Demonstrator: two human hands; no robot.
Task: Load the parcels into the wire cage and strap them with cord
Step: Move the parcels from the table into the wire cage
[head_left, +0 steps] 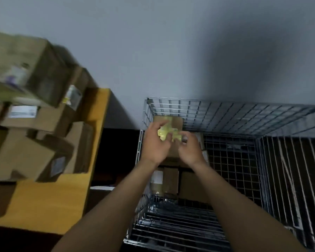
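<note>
1. Reaching in from the bottom edge of the view, two bare forearms meet above the wire cage (225, 104), an open-topped box of metal mesh standing against a grey wall (153, 42).
2. The left hand (155, 142) is seen from the back. Its fingers are curled around the left side of a pale yellow bundle (166, 133).
3. The right hand (189, 151) is just beside the left, almost touching it. Its fingers are bent inward and pinch the right side of the same bundle.
4. The bundle is small, crumpled and slightly see-through. It is held between both hands over the cage's far left corner. Motion blur hides whether it is the cord.
5. Brown cardboard parcels (171, 180) sit inside the cage along its left side.
6. The tallest parcel (177, 121) stands in the far left corner, directly under the hands, its top close to the cage rim.
7. Nearer along the left side, lower parcels lie side by side, and one carries a white label.
8. To the right of the parcels, the cage's dark mesh floor and barred right wall are visible.
9. A yellow-topped desk (49, 206) stands left of the cage, with a dark gap between them.
10. More cardboard boxes (25, 153) are piled on the desk toward its far edge. Several have white labels, and the whole pile is blurred.
</note>
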